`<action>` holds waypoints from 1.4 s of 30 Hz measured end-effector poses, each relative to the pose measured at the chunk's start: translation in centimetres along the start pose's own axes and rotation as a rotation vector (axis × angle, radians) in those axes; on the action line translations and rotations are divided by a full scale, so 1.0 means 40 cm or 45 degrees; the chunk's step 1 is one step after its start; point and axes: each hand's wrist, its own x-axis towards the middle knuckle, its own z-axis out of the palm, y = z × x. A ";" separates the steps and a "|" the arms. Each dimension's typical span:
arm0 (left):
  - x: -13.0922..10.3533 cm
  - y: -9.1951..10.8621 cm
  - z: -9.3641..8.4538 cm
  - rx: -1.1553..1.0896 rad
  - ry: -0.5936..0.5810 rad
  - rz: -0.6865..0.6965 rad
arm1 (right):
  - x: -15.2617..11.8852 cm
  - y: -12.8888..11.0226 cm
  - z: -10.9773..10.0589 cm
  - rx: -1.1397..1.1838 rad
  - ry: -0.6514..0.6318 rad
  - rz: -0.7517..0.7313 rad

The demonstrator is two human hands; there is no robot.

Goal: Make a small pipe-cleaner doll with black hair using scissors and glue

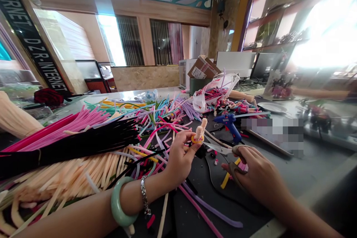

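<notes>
Between its thumb and fingers, my left hand (180, 154) pinches a small pipe cleaner figure (199, 133), cream-coloured on top with a yellow and pink band lower down. My right hand (255, 169) has its fingers through the handles of a pair of scissors (223, 149). The blades point left, close to the figure's underside; whether they touch it I cannot tell. Just beyond the scissors lies a blue glue gun (230, 124). Beneath my hands, loose purple pipe cleaners (213, 208) and small cut bits are scattered on the dark table top.
Bundles of black pipe cleaners (83, 145), pink pipe cleaners (67, 128) and cream pipe cleaners (89, 169) cover the left side. A plastic bag (200, 98) and a cardboard box (203, 67) stand at the back. Right of the glue gun lies a tablet-like slab (272, 143), partly blurred out.
</notes>
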 end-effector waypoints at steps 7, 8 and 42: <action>0.000 0.003 -0.001 0.052 0.004 -0.005 | 0.002 -0.005 0.000 -0.002 0.002 0.016; 0.000 0.003 -0.002 0.056 0.001 -0.004 | 0.002 -0.005 0.000 -0.008 0.000 0.014; 0.000 -0.001 -0.001 0.051 0.001 0.054 | 0.007 0.033 -0.010 0.021 0.183 -0.080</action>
